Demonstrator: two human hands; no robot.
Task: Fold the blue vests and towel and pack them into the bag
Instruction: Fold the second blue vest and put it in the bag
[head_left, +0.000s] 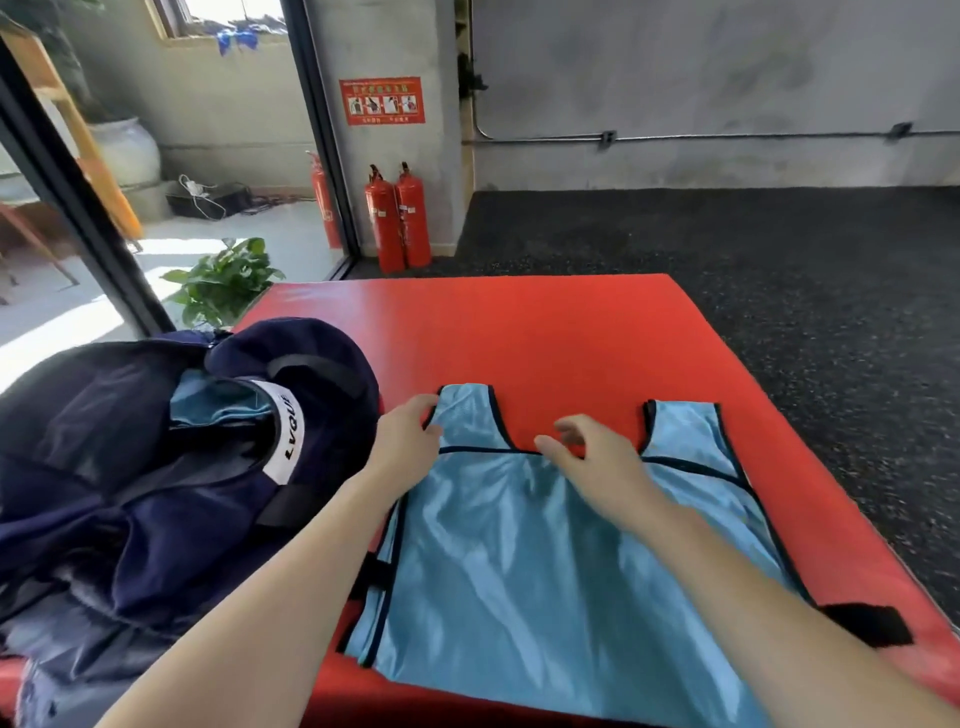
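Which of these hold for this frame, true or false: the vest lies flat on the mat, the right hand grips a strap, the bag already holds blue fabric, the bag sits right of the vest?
1. The blue vest lies spread flat on the red mat. True.
2. The right hand grips a shoulder strap. False: it hovers open over the neckline; the left hand holds the strap.
3. The navy bag already holds blue fabric. True.
4. The bag sits right of the vest. False: it sits left.

Single head-worn wide-angle view, facing forward and down from close above the flat red padded mat (545, 332). Both forearms enter from the near edge; grey concrete wall (701, 78) far behind.
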